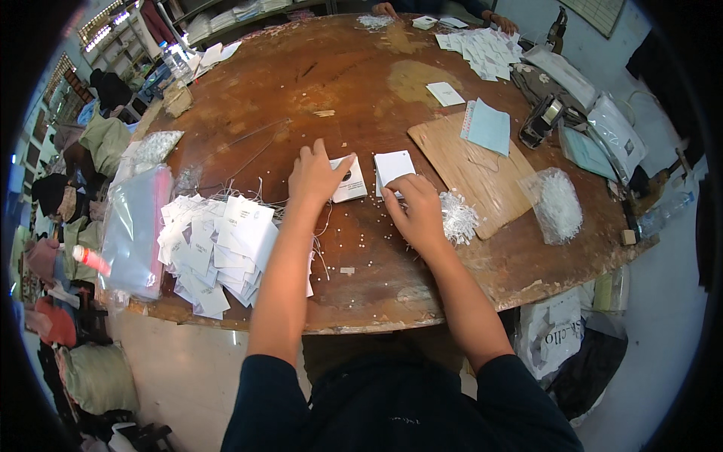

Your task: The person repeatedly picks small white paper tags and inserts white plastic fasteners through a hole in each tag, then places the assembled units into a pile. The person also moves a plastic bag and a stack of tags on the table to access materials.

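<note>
My left hand [315, 179] rests with its fingers apart beside a small stack of white printed cards [351, 187], its thumb lying over the cards' upper part. My right hand [419, 212] has curled fingers at the lower edge of a second white card stack [393, 163]. Whatever its fingertips pinch, if anything, is hidden. Just right of that hand lies a heap of white tag strings [459, 218]. Left of my left forearm spreads a loose pile of white hang tags [199, 248] with strings trailing from it.
Clear plastic bags [135, 230] lie at the table's left edge. A wooden board [497, 184] with a light-blue card [488, 128] sits at the right, near a bag of white strings [559, 207]. Across the table, another person's hands [503, 22] are near more tags [482, 51].
</note>
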Demonstrator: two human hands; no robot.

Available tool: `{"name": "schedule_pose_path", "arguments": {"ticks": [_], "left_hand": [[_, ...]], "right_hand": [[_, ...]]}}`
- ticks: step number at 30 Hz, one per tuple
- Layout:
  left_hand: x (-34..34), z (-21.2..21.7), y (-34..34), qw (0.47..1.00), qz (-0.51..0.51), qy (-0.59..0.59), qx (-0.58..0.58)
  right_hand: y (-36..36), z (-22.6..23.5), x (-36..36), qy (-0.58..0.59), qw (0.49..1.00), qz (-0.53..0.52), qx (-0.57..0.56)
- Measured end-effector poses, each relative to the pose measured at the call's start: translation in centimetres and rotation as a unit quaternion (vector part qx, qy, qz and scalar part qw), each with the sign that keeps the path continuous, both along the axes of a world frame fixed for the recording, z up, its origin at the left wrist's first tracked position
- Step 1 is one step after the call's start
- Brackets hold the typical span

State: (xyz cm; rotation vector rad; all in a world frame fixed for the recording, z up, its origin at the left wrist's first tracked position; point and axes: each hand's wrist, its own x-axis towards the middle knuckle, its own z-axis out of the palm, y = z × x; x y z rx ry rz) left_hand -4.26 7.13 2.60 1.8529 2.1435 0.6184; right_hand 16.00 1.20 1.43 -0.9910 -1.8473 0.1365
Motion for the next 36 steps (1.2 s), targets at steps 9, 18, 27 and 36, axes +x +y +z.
{"name": "schedule_pose_path", "arguments": {"ticks": [9,18,27,36], "left_hand": [[4.0,0.9,0.0,0.988,-0.064,0.074,-0.121],[0.4,2.4,2.5,0.823,-0.473,0.297,-0.106],[0.5,0.3,1.8,0.687,-0.620,0.362,0.114],[-1.8,2.6,1.4,0.755,-0.572,0.313,0.078]], "right_hand": [[0.1,0.0,0.5,0.013,1.000,0.002,-0.015],[0.1,0.2,0.7,0.021,1.000,-0.001,0.009],[0.4,0.0,0.9,0.010,0.999,-0.031,-0.022],[0.8,-0.6,0.8,-0.027,0.999,-0.034,-0.016]]}}
